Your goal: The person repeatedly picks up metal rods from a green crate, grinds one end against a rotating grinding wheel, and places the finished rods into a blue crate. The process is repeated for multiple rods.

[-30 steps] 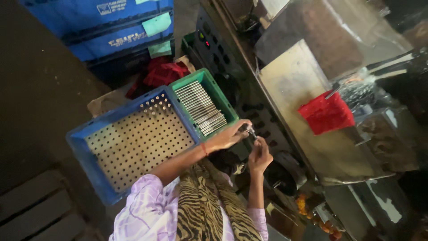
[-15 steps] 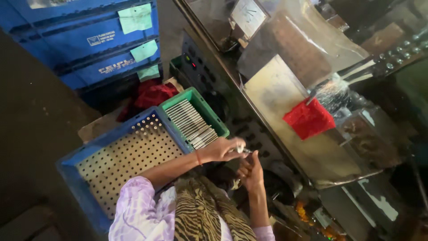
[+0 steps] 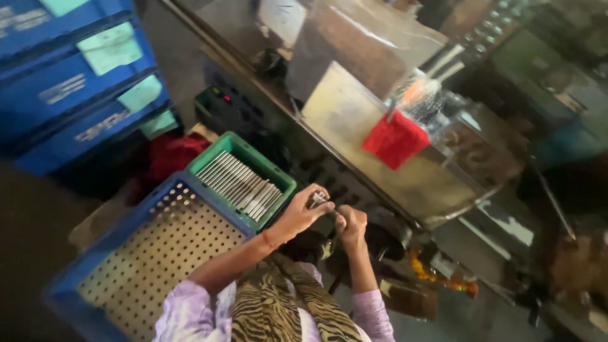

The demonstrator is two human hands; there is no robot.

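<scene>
My left hand [image 3: 301, 213] and my right hand [image 3: 352, 226] meet in front of me, both closed around a small shiny metal part [image 3: 316, 200]. The part is held just right of a green tray [image 3: 276, 175] filled with a row of thin metal rods [image 3: 238, 182]. Below the green tray lies a blue perforated crate [image 3: 158, 250]. My sleeves are pale purple, and a tiger-striped scarf hangs over my chest.
A metal workbench [image 3: 405, 183] runs diagonally on the right, with a red cloth [image 3: 394, 140] on it. Stacked blue bins [image 3: 69, 95] with pale green labels stand at the upper left. A red rag [image 3: 171, 155] lies beside the green tray.
The camera view has shifted, so the trays and bench sit more to the left and lower. My hands stay together on the small metal part.
</scene>
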